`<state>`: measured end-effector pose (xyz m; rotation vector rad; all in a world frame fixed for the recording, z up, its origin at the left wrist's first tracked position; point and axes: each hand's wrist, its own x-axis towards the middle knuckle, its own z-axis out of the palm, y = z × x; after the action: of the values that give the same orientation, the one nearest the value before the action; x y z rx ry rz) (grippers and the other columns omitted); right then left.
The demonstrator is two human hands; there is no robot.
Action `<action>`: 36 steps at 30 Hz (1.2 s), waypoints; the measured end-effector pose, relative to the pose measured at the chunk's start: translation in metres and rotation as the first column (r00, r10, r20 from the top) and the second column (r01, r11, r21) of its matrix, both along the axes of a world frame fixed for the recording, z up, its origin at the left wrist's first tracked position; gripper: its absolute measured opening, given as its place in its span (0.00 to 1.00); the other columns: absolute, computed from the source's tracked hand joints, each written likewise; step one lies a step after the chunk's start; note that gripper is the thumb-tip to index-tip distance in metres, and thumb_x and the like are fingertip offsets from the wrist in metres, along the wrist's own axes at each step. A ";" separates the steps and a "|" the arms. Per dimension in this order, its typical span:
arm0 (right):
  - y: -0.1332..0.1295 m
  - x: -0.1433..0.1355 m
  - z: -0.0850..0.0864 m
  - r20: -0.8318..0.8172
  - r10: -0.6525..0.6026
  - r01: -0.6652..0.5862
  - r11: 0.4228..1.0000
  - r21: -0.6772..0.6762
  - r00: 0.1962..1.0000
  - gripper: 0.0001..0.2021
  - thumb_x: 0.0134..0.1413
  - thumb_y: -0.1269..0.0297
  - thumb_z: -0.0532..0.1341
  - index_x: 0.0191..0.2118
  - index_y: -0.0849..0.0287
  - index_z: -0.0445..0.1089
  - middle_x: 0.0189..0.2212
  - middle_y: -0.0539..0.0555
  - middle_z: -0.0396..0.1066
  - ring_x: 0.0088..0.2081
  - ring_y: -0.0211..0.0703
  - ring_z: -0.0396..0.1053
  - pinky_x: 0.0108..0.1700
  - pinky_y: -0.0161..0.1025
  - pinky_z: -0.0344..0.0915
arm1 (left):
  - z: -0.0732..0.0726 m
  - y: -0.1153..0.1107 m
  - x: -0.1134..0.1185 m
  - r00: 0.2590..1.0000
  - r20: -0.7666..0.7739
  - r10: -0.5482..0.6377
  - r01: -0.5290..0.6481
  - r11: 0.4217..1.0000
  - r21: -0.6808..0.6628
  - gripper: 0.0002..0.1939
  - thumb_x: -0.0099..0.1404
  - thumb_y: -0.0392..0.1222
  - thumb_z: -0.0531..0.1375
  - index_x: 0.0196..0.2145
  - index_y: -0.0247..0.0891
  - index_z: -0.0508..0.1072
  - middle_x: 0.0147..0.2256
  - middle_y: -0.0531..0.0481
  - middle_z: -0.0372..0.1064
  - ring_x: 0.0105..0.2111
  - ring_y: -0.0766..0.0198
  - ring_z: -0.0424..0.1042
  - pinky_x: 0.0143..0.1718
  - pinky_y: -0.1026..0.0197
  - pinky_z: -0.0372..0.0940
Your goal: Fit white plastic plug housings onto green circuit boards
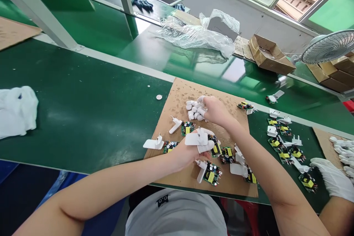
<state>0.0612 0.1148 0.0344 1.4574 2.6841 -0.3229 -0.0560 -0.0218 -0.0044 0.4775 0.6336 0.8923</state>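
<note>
My left hand [188, 155], with white coverings on its fingers, is closed around a white plug piece [195, 139] with metal pins, which is wired to a circuit board [215, 146] with yellow parts. Farther out, my right hand [217, 110] reaches to a heap of small white plastic pieces [193, 112]. Its covered fingertips are pressed together at the heap's right side; what they pinch is hidden. Around my hands on a cardboard sheet [177, 99] lie several more plug pieces with boards, one of them a board [212, 174] close to my body.
At right, a co-worker's gloved hand [332, 177] is beside several boards [283, 153]. A white cloth or bag [18, 112] lies at left on the green table [96, 110]. Behind are clear plastic wrap [196, 38], a cardboard box [271, 55] and a fan [328, 46].
</note>
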 end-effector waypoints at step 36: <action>-0.109 0.049 0.065 -0.835 -0.165 0.008 0.982 -0.189 0.524 0.05 0.59 0.69 0.64 0.40 0.55 0.77 0.36 0.53 0.75 0.38 0.41 0.73 0.41 0.39 0.72 | -0.015 -0.001 -0.004 0.980 -0.025 0.198 -0.180 0.929 0.322 0.26 0.53 0.53 0.72 0.47 0.42 0.74 0.40 0.47 0.76 0.44 0.56 0.76 0.50 0.53 0.69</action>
<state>0.1102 0.0057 0.0996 1.6707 3.0931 -1.6372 -0.0602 -0.0231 -0.0189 0.7437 0.5960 1.1770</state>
